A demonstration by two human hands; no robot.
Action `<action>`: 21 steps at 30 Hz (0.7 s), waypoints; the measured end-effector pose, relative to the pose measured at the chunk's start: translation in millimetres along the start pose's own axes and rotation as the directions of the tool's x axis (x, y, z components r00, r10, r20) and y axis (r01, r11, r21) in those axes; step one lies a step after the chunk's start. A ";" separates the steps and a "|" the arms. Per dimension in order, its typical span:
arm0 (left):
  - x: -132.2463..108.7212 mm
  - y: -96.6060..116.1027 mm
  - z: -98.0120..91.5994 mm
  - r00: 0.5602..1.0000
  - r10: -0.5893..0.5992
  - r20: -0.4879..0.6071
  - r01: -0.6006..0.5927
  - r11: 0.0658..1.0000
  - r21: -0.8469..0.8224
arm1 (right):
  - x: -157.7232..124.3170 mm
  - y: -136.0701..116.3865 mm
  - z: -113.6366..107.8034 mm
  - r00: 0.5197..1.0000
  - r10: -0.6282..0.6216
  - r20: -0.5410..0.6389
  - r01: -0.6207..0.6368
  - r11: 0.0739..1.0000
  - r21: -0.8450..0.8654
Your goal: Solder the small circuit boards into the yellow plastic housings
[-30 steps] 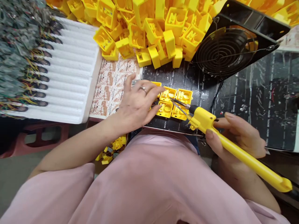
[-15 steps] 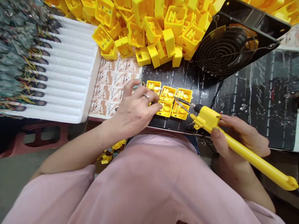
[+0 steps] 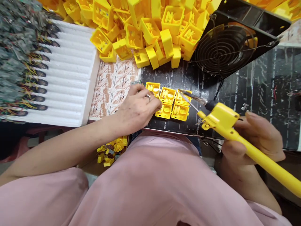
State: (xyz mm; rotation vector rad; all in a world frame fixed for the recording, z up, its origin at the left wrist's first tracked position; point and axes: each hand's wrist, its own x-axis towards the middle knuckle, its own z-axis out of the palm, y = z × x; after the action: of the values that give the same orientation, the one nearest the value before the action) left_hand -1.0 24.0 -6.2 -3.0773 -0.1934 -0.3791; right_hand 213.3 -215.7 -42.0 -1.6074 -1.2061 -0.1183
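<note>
My right hand is wrapped around a yellow soldering iron with a thin solder feed tube beside its metal tip. The tip hangs over the upper right of several small open yellow plastic cases, set in two rows on the black bench. Over the left end of this group, my left hand, with a ring on one finger, has its fingers bent and drawn together. Its fingertips touch the lower left case, and what they pinch is hidden. Just behind that hand shows a bit of a greenish part.
Yellow housings are heaped along the back. A black fan leans at the back right. On the left, a white foam tray bears rows of wired round parts. A box of yellow pieces sits below the bench edge.
The soldering iron has moved right and towards me, its tip lifting away from the middle cases. My left hand's fingers have drawn closer together at the left cases.
</note>
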 end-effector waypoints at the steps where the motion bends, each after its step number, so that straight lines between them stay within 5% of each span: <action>1: -1.7 0.9 2.1 1.000 -0.003 -0.013 0.003 1.000 0.031 | 1.2 -2.3 3.1 0.996 -0.086 0.001 0.086 0.996 -0.016; 6: -6.9 1.7 4.4 0.999 0.030 0.028 -0.031 0.999 0.028 | 22.3 -10.9 30.2 0.933 -0.245 0.266 0.250 0.968 0.013; 14: -12.2 -2.9 -7.2 0.997 -0.080 -0.002 0.079 0.989 -0.129 | 24.2 -19.2 88.8 0.858 -0.401 0.322 0.462 0.876 -0.140; 18: -11.8 1.2 -4.3 0.984 -0.177 -0.007 0.175 0.976 -0.127 | 16.6 -19.8 114.3 0.885 -0.369 0.283 0.445 0.849 -0.284; 21: -9.5 4.8 1.1 0.985 -0.173 -0.009 0.171 0.979 -0.108 | 22.3 -20.1 110.8 0.895 -0.371 0.247 0.433 0.856 -0.282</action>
State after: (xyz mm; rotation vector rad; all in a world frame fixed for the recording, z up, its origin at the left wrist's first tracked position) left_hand -9.3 18.2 -9.7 -3.1702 -0.4554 -0.4381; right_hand 156.7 -117.9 -61.8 -1.6500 -1.7358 -0.4731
